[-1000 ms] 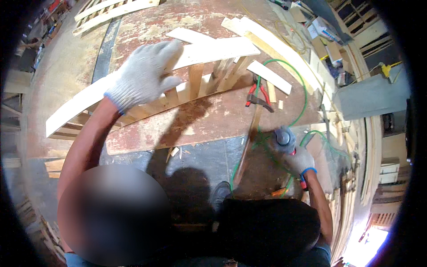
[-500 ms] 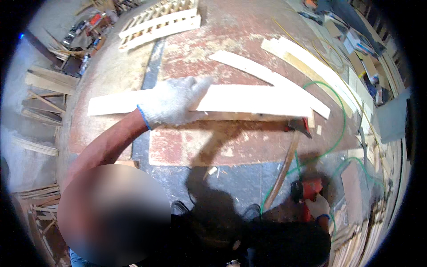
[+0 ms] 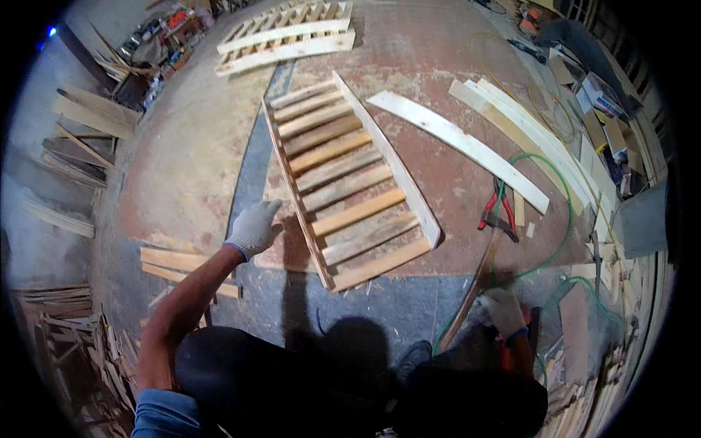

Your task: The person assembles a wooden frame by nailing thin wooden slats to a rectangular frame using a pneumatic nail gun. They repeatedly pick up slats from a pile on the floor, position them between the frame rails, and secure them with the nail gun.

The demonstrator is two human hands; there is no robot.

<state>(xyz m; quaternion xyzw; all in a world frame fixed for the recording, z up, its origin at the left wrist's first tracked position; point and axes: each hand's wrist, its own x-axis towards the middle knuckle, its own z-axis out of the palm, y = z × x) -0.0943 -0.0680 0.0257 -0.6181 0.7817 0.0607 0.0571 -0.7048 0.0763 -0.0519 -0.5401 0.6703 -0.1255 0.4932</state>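
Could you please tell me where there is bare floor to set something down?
Bare floor lies left of the near slatted frame, between the far frames and wood strips. Right of it is crowded: curved board, pliers, green hose.

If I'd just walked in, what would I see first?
Probably the ladder-like wooden frame in the middle. Next, perhaps, the gloved left hand just left of it, and the pale curved board on the frame's right, with red-handled pliers near the board's lower end.
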